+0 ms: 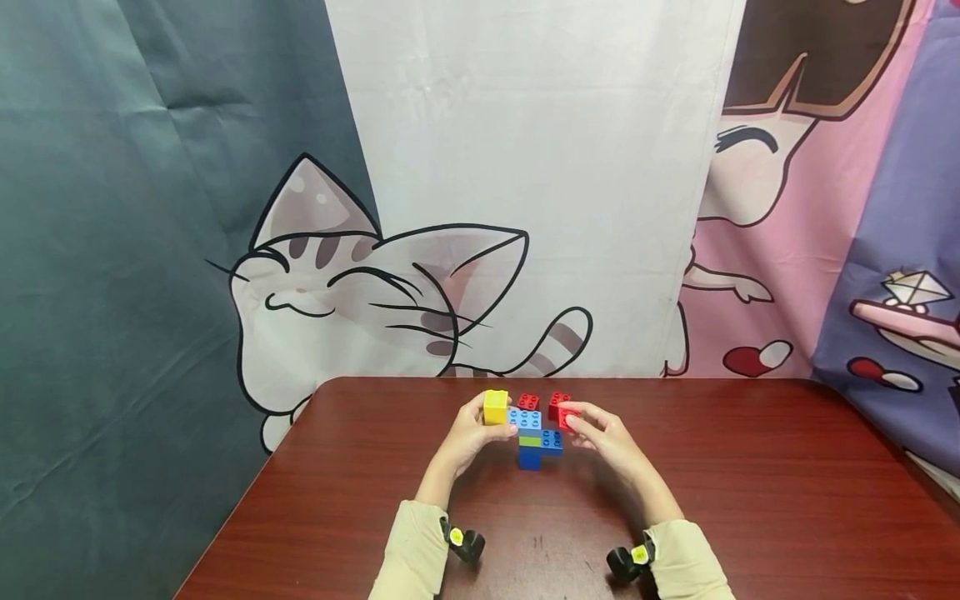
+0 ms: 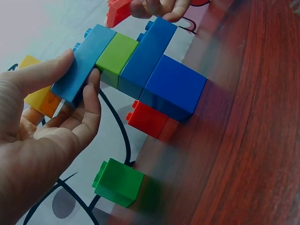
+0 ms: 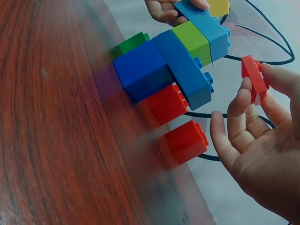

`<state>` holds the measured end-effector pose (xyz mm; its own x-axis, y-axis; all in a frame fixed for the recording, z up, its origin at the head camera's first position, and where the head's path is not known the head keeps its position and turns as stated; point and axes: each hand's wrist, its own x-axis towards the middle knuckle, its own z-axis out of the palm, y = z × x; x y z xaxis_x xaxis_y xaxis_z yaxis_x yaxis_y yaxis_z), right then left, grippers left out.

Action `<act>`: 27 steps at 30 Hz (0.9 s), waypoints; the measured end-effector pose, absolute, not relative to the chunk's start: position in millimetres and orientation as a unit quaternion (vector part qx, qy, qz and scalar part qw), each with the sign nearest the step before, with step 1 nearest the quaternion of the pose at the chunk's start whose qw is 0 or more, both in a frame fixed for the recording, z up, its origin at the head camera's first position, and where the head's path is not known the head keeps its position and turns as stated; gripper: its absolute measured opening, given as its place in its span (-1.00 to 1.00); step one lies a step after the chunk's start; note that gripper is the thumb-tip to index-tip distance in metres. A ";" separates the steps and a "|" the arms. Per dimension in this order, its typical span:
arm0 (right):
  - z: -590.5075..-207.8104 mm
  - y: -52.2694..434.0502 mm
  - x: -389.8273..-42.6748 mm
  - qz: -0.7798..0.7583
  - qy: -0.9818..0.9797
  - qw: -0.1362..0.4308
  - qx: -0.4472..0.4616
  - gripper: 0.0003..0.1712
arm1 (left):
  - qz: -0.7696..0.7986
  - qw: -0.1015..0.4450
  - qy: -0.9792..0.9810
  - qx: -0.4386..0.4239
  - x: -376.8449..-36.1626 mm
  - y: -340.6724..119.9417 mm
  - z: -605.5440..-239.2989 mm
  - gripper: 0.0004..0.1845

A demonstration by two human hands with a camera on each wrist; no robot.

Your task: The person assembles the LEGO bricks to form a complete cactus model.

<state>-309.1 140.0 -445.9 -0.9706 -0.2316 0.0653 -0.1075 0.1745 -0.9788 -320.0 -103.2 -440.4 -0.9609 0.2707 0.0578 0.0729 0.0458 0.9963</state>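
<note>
A brick stack stands on the table: a dark blue cube [image 1: 529, 457] at the bottom, then a blue brick [image 1: 552, 439], a green brick [image 1: 529, 442] and a light blue brick [image 1: 525, 418] on top. My left hand [image 1: 489, 421] grips the light blue brick [image 2: 84, 61] between thumb and fingers, with a yellow brick [image 1: 495, 407] at its fingertips. My right hand [image 1: 573, 422] pinches a thin red brick [image 3: 253, 77] just right of the stack, apart from it.
Two red bricks [image 3: 166, 103] [image 3: 185, 140] and a green brick [image 2: 119, 183] lie on the brown table [image 1: 750, 500] behind the stack. A cartoon cat curtain [image 1: 360, 275] hangs directly behind the table's far edge.
</note>
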 end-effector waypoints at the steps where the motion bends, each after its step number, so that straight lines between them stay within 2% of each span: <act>1: -446.1 139.8 -309.2 -0.633 0.764 0.049 -0.110 -0.51 | 0.681 0.072 0.719 0.120 -319.8 -103.1 -440.1 -0.36; 19: -443.9 133.5 -304.5 -0.623 0.769 0.065 -0.130 -0.52 | 0.679 0.069 0.721 0.119 -319.3 -102.7 -437.9 -0.38; 27: -457.1 132.3 -308.1 -0.608 0.780 0.082 -0.125 -0.53 | 0.681 0.072 0.719 0.118 -319.2 -103.1 -439.4 -0.36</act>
